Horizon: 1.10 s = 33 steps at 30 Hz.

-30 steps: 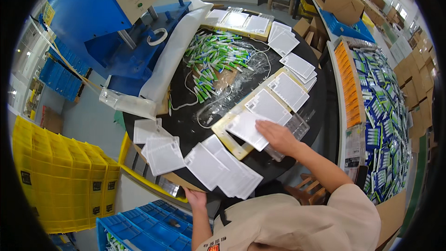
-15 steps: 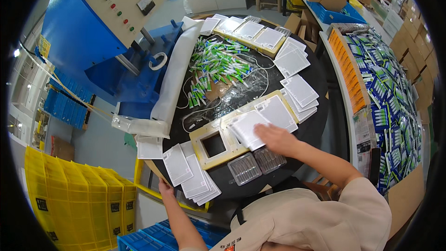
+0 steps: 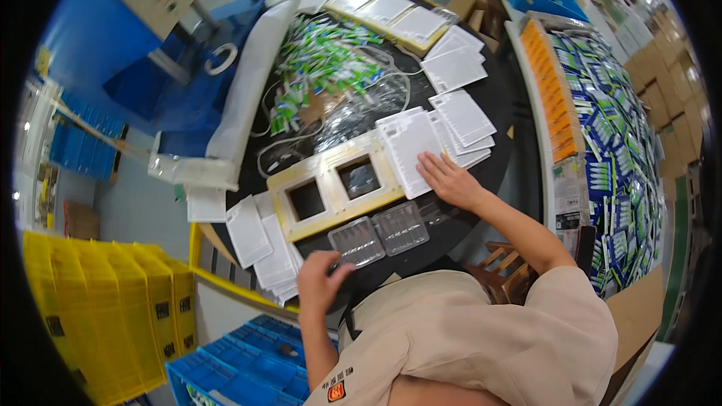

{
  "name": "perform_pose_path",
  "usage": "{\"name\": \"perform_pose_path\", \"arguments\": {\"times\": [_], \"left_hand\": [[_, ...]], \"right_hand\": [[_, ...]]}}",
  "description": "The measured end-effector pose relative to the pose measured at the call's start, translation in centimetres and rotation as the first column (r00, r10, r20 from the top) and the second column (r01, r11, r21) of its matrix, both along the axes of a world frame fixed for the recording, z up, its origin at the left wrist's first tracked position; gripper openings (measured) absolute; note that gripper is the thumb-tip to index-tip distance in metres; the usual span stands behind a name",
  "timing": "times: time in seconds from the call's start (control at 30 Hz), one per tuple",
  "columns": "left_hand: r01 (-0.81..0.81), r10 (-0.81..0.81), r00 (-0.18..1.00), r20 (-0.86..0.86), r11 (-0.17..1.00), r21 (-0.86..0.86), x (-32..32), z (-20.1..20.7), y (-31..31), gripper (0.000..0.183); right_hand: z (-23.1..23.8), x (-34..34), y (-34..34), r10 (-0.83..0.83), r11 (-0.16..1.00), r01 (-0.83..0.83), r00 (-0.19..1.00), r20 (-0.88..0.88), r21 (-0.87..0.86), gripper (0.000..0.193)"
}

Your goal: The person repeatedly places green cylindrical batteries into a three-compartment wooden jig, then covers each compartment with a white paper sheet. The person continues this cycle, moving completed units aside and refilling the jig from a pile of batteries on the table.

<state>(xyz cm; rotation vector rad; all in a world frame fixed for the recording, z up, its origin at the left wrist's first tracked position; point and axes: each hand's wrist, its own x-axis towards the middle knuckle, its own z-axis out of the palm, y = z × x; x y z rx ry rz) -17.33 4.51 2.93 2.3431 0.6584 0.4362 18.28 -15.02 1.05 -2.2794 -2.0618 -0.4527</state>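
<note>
My right hand lies with fingers stretched out on a white printed card, at the right end of a pale yellow frame. Two square openings show in the frame; its right end is covered by cards. My left hand is raised at the near side of the table, thumb apart from bent fingers and nothing visible in it. Just beyond it are two clear plastic blister trays, side by side along the frame's near edge. A fanned stack of white cards lies to the left of the frame.
Green-and-white tubes lie heaped on the round black table. A second frame with cards sits at the far side, with more cards at right. A blue machine stands left; packed blister cards fill a bin at right.
My right hand has slid the white card rightward along the frame, baring its middle opening. My left hand has moved from the table's left edge to near the blister trays. The view has shifted.
</note>
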Motion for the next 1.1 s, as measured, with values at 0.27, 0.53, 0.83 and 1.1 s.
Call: {"name": "perform_pose_path", "arguments": {"times": [0.27, 0.53, 0.83, 1.1], "left_hand": [[0.314, -0.286, 0.893, -0.349, 0.949, 0.025, 4.0, -2.1, -1.9, 0.02], [0.373, -0.335, 0.832, -0.443, 0.928, -0.002, 4.1, -2.8, -1.5, 0.014], [0.481, -0.326, 0.823, -0.465, 0.835, 0.266, 3.8, -2.9, -3.0, 0.008], [0.312, -0.217, 0.91, -0.353, 0.92, 0.238, 3.4, -3.2, -4.3, 0.013]], "right_hand": [[0.6, 5.5, -6.3, 0.549, 0.423, 0.903, -0.194, -0.813, 0.07, 0.016], [7.2, 19.6, -22.4, 0.843, 0.004, 0.98, 0.104, -0.528, 0.199, 0.054], [1.4, -4.1, -3.5, -0.004, 0.94, 0.264, 0.643, -0.766, 0.217, 0.02], [-5.8, -4.3, -8.1, -0.386, 0.129, 0.989, 0.111, -0.916, 0.066, 0.035]]}}
